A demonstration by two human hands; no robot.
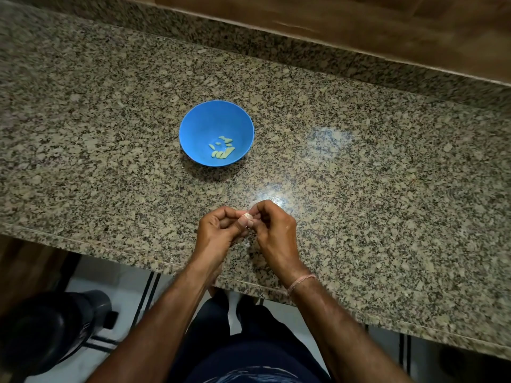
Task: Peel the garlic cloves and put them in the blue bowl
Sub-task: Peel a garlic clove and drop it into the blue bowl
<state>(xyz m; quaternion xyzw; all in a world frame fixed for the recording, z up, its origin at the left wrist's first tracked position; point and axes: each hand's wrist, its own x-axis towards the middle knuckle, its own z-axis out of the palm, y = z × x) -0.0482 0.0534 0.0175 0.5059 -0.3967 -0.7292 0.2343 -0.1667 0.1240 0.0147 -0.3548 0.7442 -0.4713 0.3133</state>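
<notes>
Above the speckled granite tabletop [359, 175], left hand [221, 230] and right hand [273, 230] pinch a small pale garlic clove [247, 216]. Probably light, firm, papery-skinned: grip its ends. The round blue plastic bowl [193, 125] holds peeled cloves [222, 150].

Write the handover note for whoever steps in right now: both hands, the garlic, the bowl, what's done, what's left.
Hands: the left hand and the right hand both pinch one garlic clove between them above the near part of the granite counter, apparently mid-peel.
Bowl: the blue bowl stands on the counter beyond the hands, apart from them.
Done: several peeled cloves lie in the bowl.
Left: finish this clove and drop it in. No other unpeeled garlic is in view.
</notes>
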